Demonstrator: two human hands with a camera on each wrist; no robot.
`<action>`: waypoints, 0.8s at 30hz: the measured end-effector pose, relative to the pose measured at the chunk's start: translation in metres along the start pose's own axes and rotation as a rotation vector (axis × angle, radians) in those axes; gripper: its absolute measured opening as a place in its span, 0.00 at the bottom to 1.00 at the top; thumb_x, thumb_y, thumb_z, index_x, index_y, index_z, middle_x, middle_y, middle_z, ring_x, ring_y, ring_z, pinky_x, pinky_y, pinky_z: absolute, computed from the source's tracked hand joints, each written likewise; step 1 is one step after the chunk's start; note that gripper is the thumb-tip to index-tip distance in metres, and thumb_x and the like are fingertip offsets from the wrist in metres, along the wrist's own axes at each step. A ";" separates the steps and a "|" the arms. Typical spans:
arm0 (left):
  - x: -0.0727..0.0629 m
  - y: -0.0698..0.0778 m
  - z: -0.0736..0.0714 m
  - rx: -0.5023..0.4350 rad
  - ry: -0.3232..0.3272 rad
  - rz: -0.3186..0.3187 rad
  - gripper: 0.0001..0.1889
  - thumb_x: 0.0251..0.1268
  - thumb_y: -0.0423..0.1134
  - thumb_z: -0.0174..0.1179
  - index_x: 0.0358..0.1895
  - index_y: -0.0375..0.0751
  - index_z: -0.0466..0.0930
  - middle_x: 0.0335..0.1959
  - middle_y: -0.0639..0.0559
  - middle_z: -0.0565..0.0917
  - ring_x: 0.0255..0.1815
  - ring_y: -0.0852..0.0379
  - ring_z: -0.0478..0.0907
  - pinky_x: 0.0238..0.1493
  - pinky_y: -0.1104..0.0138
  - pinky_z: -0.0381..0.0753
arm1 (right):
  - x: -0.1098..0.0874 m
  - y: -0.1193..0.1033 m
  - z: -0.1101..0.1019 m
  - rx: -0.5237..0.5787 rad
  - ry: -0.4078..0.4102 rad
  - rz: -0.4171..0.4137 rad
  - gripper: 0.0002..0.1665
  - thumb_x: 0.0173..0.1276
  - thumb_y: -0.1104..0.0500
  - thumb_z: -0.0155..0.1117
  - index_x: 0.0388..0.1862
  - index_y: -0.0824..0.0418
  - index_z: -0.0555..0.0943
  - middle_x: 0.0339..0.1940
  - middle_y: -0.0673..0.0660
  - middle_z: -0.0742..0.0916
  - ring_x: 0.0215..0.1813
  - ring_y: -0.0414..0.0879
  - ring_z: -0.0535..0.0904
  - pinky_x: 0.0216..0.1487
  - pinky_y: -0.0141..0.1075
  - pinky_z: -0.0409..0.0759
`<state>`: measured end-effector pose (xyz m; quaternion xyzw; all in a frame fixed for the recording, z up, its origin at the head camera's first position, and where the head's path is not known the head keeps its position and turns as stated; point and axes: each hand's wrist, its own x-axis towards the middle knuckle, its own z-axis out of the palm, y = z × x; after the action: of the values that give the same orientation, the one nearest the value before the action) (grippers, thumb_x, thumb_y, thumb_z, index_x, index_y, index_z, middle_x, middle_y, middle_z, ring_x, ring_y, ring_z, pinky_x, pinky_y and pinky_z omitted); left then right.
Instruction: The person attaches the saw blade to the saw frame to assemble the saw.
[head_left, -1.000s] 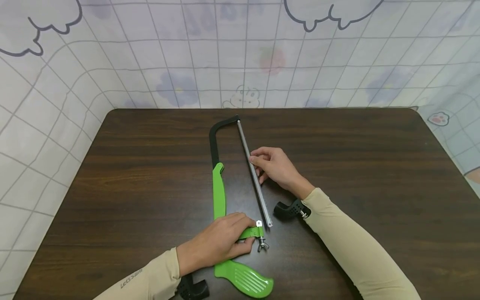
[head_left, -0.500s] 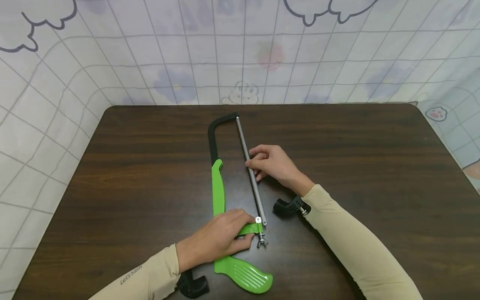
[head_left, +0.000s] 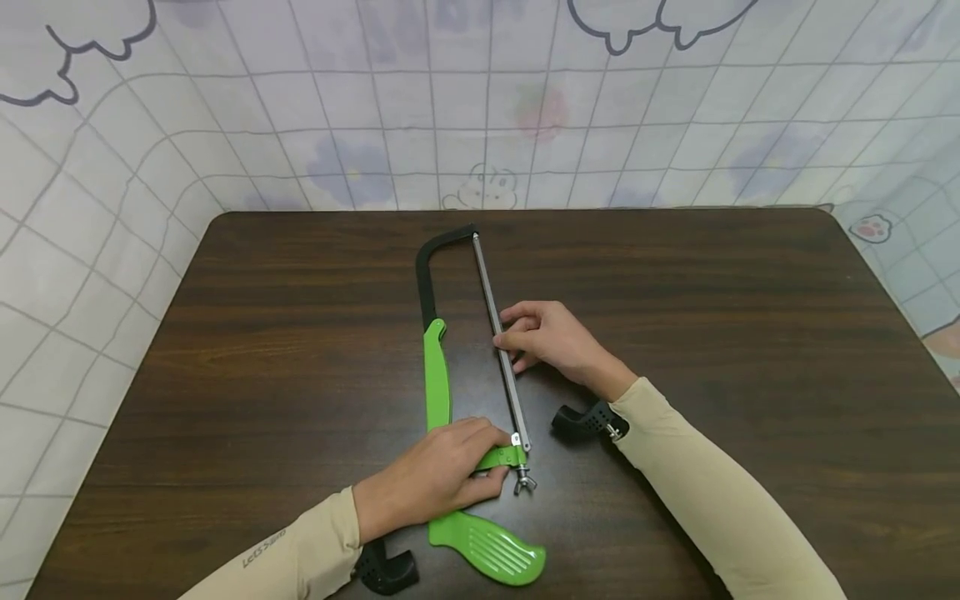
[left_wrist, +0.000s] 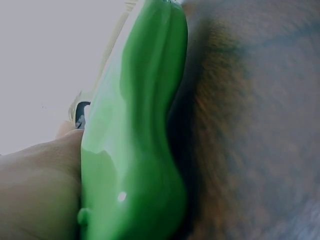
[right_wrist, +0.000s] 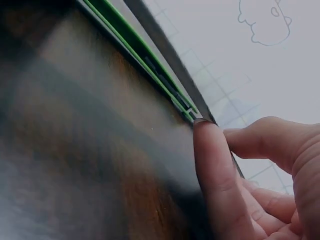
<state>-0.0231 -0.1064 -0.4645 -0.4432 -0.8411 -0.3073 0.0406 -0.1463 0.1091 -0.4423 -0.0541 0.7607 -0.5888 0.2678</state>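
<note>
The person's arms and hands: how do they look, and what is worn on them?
The left sleeve and right sleeve are pale beige; the left carries dark lettering. At the wrists are a black left mount and a black, perforated right mount with a silver screw. Left hand and right hand are gloveless.

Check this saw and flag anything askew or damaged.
The long grey metal blade looks askew: it slants away from the black-and-green saw frame, its near end beside the small silver tab; whether it is fastened there is unclear. No damage stands out.
</note>
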 end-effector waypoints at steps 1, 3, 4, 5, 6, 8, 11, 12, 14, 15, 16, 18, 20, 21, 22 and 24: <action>0.000 0.000 0.000 -0.002 -0.003 -0.001 0.11 0.66 0.37 0.64 0.50 0.44 0.80 0.39 0.57 0.83 0.35 0.67 0.74 0.39 0.77 0.77 | -0.002 0.001 0.000 0.010 -0.004 0.008 0.31 0.70 0.60 0.68 0.70 0.65 0.73 0.38 0.54 0.90 0.35 0.43 0.86 0.37 0.37 0.88; 0.000 -0.001 0.001 -0.008 -0.007 -0.002 0.11 0.67 0.37 0.64 0.50 0.44 0.80 0.39 0.57 0.83 0.36 0.67 0.75 0.40 0.77 0.78 | -0.006 0.003 0.000 0.025 -0.017 0.018 0.31 0.71 0.61 0.67 0.70 0.66 0.72 0.36 0.53 0.89 0.36 0.43 0.85 0.36 0.37 0.88; 0.001 -0.001 0.001 -0.009 -0.009 -0.002 0.10 0.67 0.37 0.64 0.50 0.44 0.80 0.39 0.57 0.83 0.37 0.67 0.75 0.40 0.77 0.78 | -0.008 0.004 0.001 0.031 -0.027 0.021 0.31 0.71 0.61 0.67 0.70 0.66 0.71 0.36 0.53 0.89 0.36 0.43 0.85 0.36 0.38 0.88; 0.001 -0.001 0.001 -0.010 -0.010 -0.003 0.10 0.67 0.37 0.64 0.50 0.44 0.80 0.39 0.57 0.83 0.37 0.67 0.76 0.41 0.77 0.78 | -0.010 0.005 0.001 0.036 -0.035 0.027 0.31 0.72 0.62 0.66 0.71 0.67 0.71 0.35 0.53 0.89 0.36 0.43 0.85 0.36 0.38 0.88; 0.001 -0.001 0.000 -0.013 -0.011 -0.004 0.10 0.67 0.37 0.64 0.50 0.44 0.80 0.39 0.57 0.83 0.37 0.67 0.76 0.41 0.76 0.78 | -0.012 0.006 0.001 0.036 -0.044 0.030 0.31 0.72 0.62 0.66 0.71 0.67 0.71 0.35 0.53 0.88 0.37 0.43 0.84 0.36 0.38 0.89; 0.001 -0.001 0.000 -0.013 -0.014 -0.007 0.10 0.67 0.37 0.64 0.50 0.44 0.80 0.39 0.57 0.83 0.37 0.67 0.76 0.41 0.76 0.79 | -0.015 0.007 0.002 0.034 -0.054 0.030 0.30 0.72 0.62 0.65 0.71 0.68 0.71 0.34 0.52 0.88 0.37 0.44 0.84 0.37 0.38 0.89; 0.001 -0.001 0.000 -0.011 -0.016 -0.012 0.10 0.68 0.37 0.64 0.50 0.44 0.80 0.39 0.57 0.83 0.37 0.67 0.75 0.40 0.76 0.78 | -0.017 0.007 0.004 0.028 -0.047 0.025 0.29 0.73 0.62 0.65 0.70 0.68 0.71 0.34 0.52 0.88 0.38 0.44 0.83 0.37 0.38 0.89; 0.001 -0.001 0.000 -0.011 -0.016 -0.013 0.10 0.68 0.37 0.64 0.50 0.44 0.80 0.39 0.57 0.83 0.37 0.67 0.75 0.40 0.76 0.78 | -0.018 0.007 0.004 0.028 -0.043 0.023 0.29 0.73 0.62 0.65 0.70 0.68 0.72 0.34 0.52 0.88 0.38 0.44 0.83 0.37 0.38 0.88; 0.000 -0.001 0.000 -0.011 -0.015 -0.015 0.10 0.68 0.37 0.64 0.50 0.44 0.80 0.39 0.57 0.83 0.36 0.67 0.75 0.40 0.76 0.78 | -0.018 0.006 0.005 0.025 -0.031 0.020 0.28 0.73 0.63 0.64 0.69 0.68 0.72 0.35 0.53 0.88 0.38 0.45 0.83 0.37 0.38 0.89; 0.000 -0.001 0.000 -0.010 -0.013 -0.014 0.10 0.67 0.37 0.64 0.50 0.44 0.80 0.39 0.57 0.83 0.36 0.67 0.75 0.40 0.76 0.78 | -0.018 0.005 0.005 0.026 -0.025 0.019 0.28 0.74 0.63 0.64 0.69 0.68 0.72 0.36 0.53 0.89 0.38 0.45 0.83 0.37 0.38 0.89; 0.000 -0.001 0.000 -0.009 -0.011 -0.013 0.10 0.67 0.37 0.64 0.50 0.44 0.80 0.39 0.57 0.83 0.36 0.67 0.75 0.40 0.76 0.78 | -0.018 0.005 0.006 0.025 -0.021 0.018 0.27 0.74 0.63 0.64 0.69 0.68 0.73 0.37 0.54 0.89 0.39 0.45 0.84 0.38 0.38 0.89; 0.000 0.000 0.000 -0.009 -0.008 -0.010 0.10 0.67 0.37 0.64 0.49 0.44 0.80 0.38 0.57 0.83 0.36 0.67 0.75 0.40 0.76 0.78 | -0.018 0.004 0.006 0.027 -0.013 0.017 0.27 0.74 0.63 0.64 0.69 0.68 0.73 0.38 0.55 0.89 0.39 0.45 0.84 0.38 0.38 0.89; 0.000 0.000 0.001 -0.010 -0.006 -0.008 0.10 0.67 0.37 0.64 0.49 0.44 0.80 0.38 0.57 0.82 0.36 0.67 0.75 0.40 0.76 0.78 | -0.018 0.004 0.007 0.027 -0.004 0.019 0.26 0.74 0.63 0.64 0.68 0.68 0.74 0.39 0.55 0.90 0.39 0.44 0.84 0.38 0.38 0.89; 0.000 0.000 0.001 -0.010 -0.005 -0.007 0.10 0.67 0.37 0.64 0.49 0.44 0.80 0.38 0.57 0.82 0.36 0.67 0.75 0.40 0.77 0.78 | -0.017 0.004 0.008 0.028 0.000 0.019 0.26 0.74 0.63 0.64 0.68 0.68 0.74 0.39 0.55 0.90 0.39 0.44 0.84 0.38 0.38 0.89; 0.000 0.000 0.001 -0.010 -0.003 -0.006 0.10 0.67 0.36 0.64 0.49 0.44 0.80 0.37 0.57 0.82 0.35 0.67 0.75 0.40 0.77 0.78 | -0.017 0.003 0.008 0.029 0.003 0.020 0.25 0.74 0.63 0.64 0.68 0.69 0.74 0.39 0.55 0.90 0.38 0.44 0.84 0.38 0.38 0.89; -0.001 0.000 0.001 -0.010 -0.002 -0.006 0.10 0.66 0.36 0.65 0.49 0.44 0.80 0.37 0.57 0.82 0.35 0.67 0.74 0.39 0.77 0.77 | -0.016 0.003 0.009 0.031 0.008 0.020 0.25 0.75 0.63 0.63 0.68 0.69 0.74 0.38 0.55 0.90 0.38 0.44 0.84 0.38 0.38 0.89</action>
<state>-0.0228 -0.1062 -0.4660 -0.4412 -0.8409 -0.3112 0.0366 -0.1275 0.1091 -0.4408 -0.0399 0.7531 -0.5981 0.2712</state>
